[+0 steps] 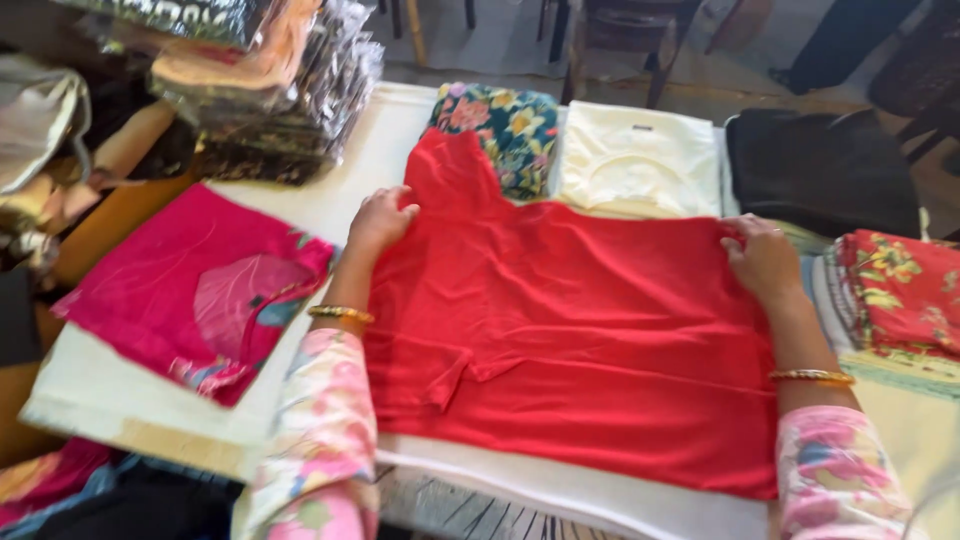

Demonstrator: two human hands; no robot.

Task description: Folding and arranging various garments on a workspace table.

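Between hands, red garment (570, 330) (flat)
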